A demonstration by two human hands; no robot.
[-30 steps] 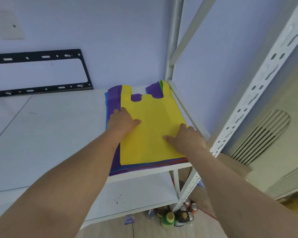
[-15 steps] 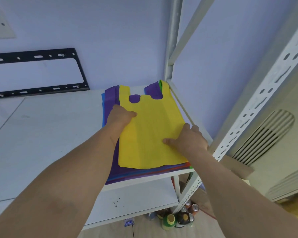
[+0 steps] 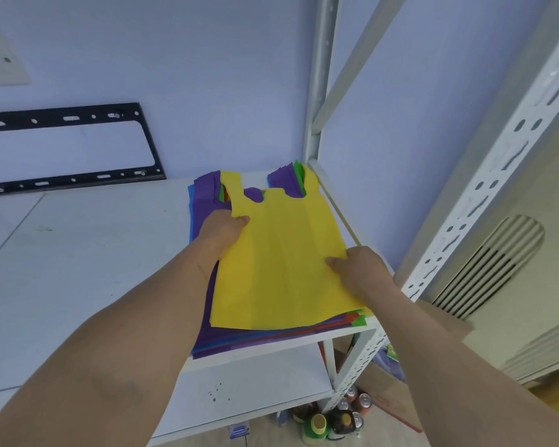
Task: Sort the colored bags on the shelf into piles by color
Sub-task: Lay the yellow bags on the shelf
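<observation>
A yellow bag lies on top of a stack of colored bags at the right end of the white shelf. Purple, blue, red and green layers show beneath it. My left hand pinches the yellow bag's left edge, thumb on top and fingers hidden under it. At the bag's right edge my right hand grips it the same way. The yellow bag's left side sits slightly raised off the stack.
A black metal bracket leans against the wall at the shelf's back left. White perforated uprights frame the right side. A lower shelf sits beneath, with bottles and cans on the floor.
Both hands went from resting flat on the yellow bag to gripping its side edges. The bag has lifted a little and shifted toward the right.
</observation>
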